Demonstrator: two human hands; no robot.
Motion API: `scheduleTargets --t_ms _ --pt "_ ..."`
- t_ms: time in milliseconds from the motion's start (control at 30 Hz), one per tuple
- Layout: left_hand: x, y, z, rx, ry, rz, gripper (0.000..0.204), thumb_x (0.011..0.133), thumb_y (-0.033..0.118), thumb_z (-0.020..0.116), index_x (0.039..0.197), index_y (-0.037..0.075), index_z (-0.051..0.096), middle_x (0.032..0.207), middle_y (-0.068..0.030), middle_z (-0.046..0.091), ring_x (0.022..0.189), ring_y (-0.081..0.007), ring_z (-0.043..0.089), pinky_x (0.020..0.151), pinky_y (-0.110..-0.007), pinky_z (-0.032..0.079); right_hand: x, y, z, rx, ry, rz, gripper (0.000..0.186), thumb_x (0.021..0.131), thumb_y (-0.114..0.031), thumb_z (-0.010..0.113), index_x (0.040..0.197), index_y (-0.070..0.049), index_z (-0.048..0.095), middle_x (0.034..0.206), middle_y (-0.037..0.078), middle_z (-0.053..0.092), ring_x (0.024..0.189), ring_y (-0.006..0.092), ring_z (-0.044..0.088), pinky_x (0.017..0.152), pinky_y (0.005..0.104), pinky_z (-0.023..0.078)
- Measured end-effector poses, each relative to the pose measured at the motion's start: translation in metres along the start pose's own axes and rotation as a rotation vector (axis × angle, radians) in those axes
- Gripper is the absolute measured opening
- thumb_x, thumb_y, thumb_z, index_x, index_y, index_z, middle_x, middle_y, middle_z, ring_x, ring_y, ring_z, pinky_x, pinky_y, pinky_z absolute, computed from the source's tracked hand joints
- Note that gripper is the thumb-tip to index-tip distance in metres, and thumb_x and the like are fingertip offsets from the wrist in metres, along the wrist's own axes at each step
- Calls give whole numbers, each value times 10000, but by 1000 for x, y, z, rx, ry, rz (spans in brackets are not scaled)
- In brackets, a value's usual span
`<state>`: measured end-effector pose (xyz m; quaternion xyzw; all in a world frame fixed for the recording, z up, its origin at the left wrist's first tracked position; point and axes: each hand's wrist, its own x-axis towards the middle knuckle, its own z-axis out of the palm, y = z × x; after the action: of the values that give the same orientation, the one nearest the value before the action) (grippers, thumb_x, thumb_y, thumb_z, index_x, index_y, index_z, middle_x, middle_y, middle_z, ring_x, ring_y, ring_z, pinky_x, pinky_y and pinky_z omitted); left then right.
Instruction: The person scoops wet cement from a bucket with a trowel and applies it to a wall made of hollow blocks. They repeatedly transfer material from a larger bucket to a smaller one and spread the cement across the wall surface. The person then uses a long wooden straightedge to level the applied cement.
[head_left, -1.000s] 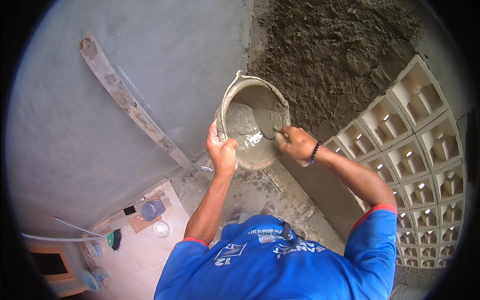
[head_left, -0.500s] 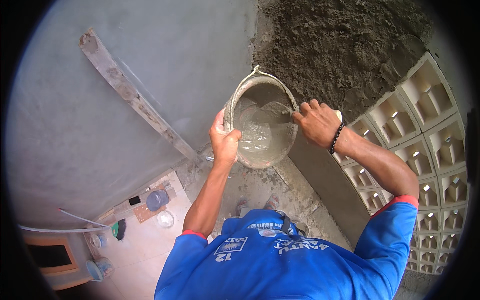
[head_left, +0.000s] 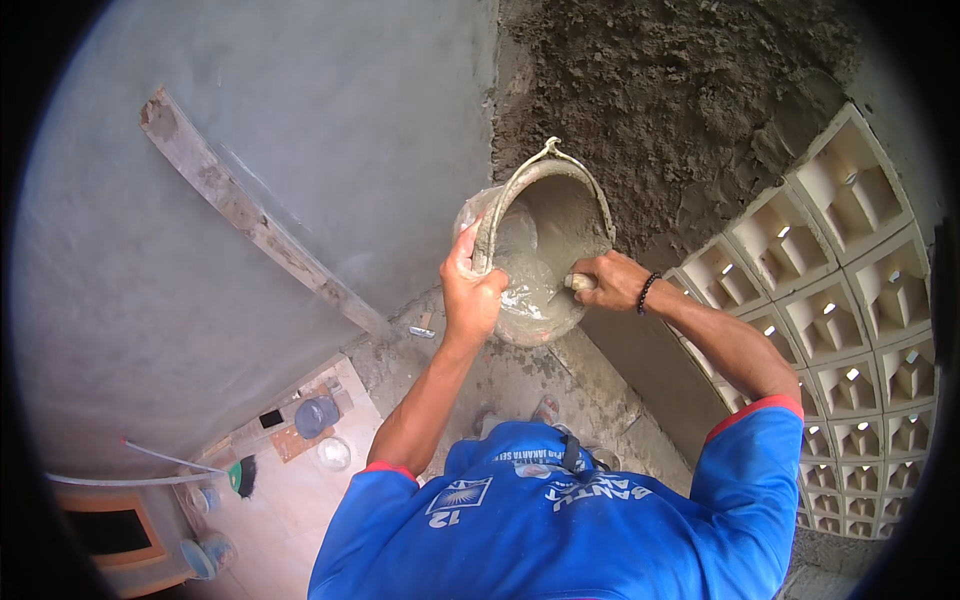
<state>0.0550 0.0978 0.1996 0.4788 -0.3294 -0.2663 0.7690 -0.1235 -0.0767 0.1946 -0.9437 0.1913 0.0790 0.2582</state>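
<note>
My left hand (head_left: 470,292) grips the left rim of a mortar-smeared bucket (head_left: 573,203), thumb over the edge, holding it up and tilted. The wire handle of the bucket arches over its far side. Wet grey mortar (head_left: 522,285) lies in the bottom, shiny on top. Inside the near right part of the bucket, my right hand (head_left: 614,281) is closed around the pale handle of a trowel (head_left: 578,282). Its blade is down in the mortar and mostly hidden.
Rough wet plaster (head_left: 680,110) covers the wall ahead, above pale ventilation blocks (head_left: 830,315) on the right. A wooden plank (head_left: 250,220) leans against the smooth grey wall (head_left: 330,100). Containers, including a dark bucket (head_left: 316,417), stand on the floor at lower left.
The bucket has tipped further and shifted slightly right. My right hand has moved down and inward, taking the trowel blade from the bucket's upper part into the mortar.
</note>
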Motion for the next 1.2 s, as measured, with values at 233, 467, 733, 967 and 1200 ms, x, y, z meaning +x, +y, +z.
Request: scheduleTargets --t_ms 233,467,733,967,1200 --pt "11 0 -4 -95 121 -8 699 630 -190 445 1315 -68 517 1230 -100 593 1094 -149 571 929 -252 455 -4 -13 3 83 223 -17 396 838 -309 663 1110 -23 633 807 235 681 777 401 677 729 472 533" --pt "25 7 -7 -217 217 -75 689 637 -185 438 1304 -35 515 1134 -66 607 911 -112 588 622 -207 469 -10 -17 -32 -29 274 32 359 871 -308 632 1086 -21 629 718 226 654 698 405 657 672 489 518" --pt "45 6 -10 -264 291 -54 711 615 -184 446 1305 -23 508 1156 -74 608 907 -131 606 608 -210 475 -21 -53 -102 -177 163 46 387 866 -314 647 1082 7 632 746 210 665 743 381 670 692 465 518" --pt "44 10 -31 -282 403 5 693 620 -187 419 1281 0 512 1139 -74 616 949 -160 614 662 -228 486 -37 -106 -192 -91 288 -74 443 742 -130 776 1097 -13 539 849 168 676 804 290 682 720 416 536" --pt "24 2 -45 -200 509 45 691 598 -166 424 1260 0 532 1137 -75 620 988 -172 617 673 -227 497 -46 -168 -301 -181 396 -342 434 756 -291 819 1013 -20 598 728 54 613 626 121 581 546 266 448"
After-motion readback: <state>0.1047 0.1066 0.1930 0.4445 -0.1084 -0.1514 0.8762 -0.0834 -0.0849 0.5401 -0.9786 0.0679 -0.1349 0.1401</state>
